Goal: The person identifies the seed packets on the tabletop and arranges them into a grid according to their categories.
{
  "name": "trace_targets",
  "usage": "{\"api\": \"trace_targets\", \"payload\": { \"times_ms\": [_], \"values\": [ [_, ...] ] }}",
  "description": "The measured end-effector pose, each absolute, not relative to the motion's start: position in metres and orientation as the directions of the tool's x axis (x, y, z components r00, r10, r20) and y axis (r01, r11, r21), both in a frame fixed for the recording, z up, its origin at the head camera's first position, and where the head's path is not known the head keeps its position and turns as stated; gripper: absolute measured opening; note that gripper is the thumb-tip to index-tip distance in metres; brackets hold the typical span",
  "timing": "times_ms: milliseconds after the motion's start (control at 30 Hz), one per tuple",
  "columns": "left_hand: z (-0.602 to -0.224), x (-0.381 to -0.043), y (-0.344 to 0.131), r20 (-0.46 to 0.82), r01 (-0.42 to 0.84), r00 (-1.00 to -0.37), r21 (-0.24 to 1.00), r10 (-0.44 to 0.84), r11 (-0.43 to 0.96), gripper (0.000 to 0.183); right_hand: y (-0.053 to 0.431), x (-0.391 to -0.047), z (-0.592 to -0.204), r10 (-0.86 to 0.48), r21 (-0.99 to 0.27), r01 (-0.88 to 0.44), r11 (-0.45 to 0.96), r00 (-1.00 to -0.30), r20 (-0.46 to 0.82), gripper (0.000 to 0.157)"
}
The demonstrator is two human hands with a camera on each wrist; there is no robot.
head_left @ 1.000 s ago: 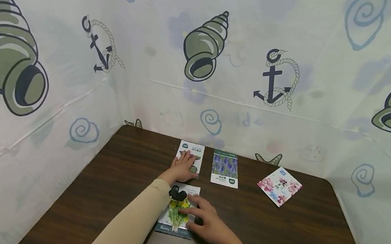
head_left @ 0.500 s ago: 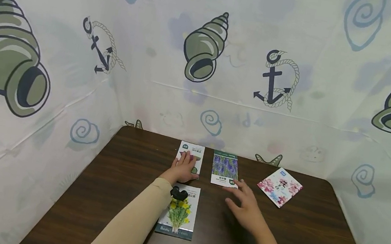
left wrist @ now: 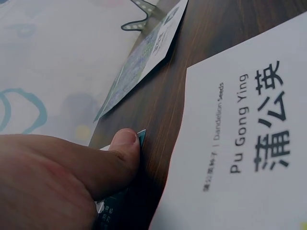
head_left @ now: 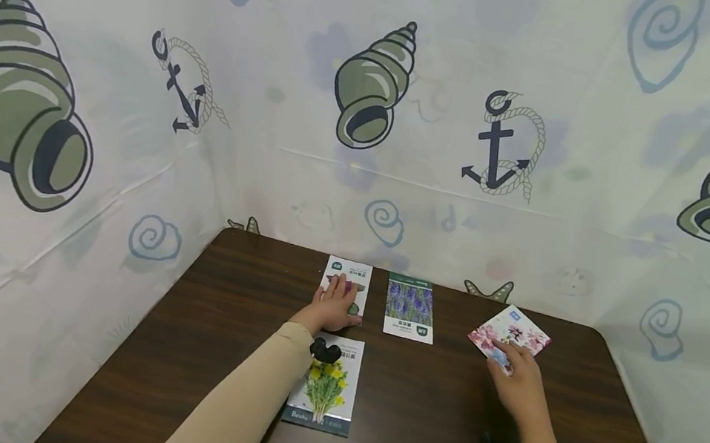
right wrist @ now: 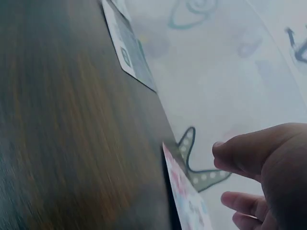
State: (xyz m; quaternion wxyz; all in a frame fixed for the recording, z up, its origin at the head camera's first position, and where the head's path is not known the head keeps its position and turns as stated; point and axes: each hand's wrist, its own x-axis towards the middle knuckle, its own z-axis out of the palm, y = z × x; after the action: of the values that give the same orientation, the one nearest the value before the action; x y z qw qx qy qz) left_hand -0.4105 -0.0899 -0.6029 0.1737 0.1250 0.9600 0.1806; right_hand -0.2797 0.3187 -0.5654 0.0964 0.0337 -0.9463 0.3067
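My left hand [head_left: 331, 313] rests on a white seed packet [head_left: 358, 273] at the back of the table, fingers spread over it and covering its middle. In the left wrist view the thumb [left wrist: 123, 152] lies along that packet's dark edge. Closer to me lies a dandelion seed packet [head_left: 324, 386], partly overlapped by the left wrist. My right hand [head_left: 518, 384] reaches over a square packet with pink flowers [head_left: 519, 325], fingertips overlapping its near part. The right wrist view shows that hand's fingers [right wrist: 247, 203] loosely bent and apart, just beside the pink-flowered packet [right wrist: 186, 199].
A packet with purple flowers [head_left: 410, 305] lies between the two hands' packets at the back. All sit on a dark wooden table [head_left: 431, 411]. A shell-and-anchor printed cloth [head_left: 424, 208] rises right behind the table's far edge and along both sides.
My right hand has left the dandelion packet and moved right, past the purple-flower packet, to the pink-flowered one. My left hand has stayed in place.
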Motion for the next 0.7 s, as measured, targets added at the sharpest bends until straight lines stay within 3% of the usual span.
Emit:
{"api": "trace_targets", "payload": {
  "times_ms": [700],
  "values": [
    [-0.604, -0.412, -0.090, -0.266, 0.179, -0.917, 0.390, 0.297, 0.903, 0.093, 0.340, -0.286, -0.584, 0.011, -0.609, -0.004, 0.793, -1.000, 0.021, 0.059]
  ]
}}
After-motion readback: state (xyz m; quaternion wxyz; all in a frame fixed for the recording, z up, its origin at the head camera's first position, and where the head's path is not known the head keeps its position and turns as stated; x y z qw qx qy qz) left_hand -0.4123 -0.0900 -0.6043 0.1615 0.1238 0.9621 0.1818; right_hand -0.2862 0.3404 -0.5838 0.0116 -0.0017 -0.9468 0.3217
